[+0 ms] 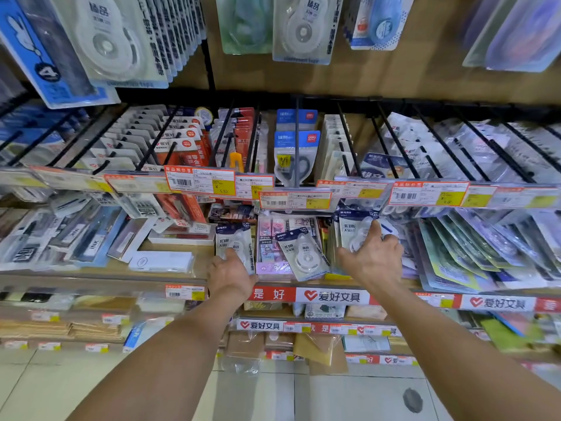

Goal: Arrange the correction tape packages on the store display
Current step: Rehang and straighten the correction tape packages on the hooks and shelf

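Three white correction tape packages with dark blue headers stand on the wooden shelf [170,276] at mid-height. My left hand [232,273] grips the left package [232,240] from below, thumb across its front. My right hand [372,258] holds the right package [353,230], fingers spread over its blister. Between the hands, a third package [305,253] leans tilted against pink boxes [271,238], touched by neither hand.
Black peg hooks [297,141] with hanging stationery and a row of orange-and-yellow price tags [200,180] jut out just above the hands. Pens and ink boxes [91,235] lie left, plastic-sleeved packs [467,247] right. Larger correction tape packs [300,28] hang overhead. Lower shelves [303,326] hold paper goods.
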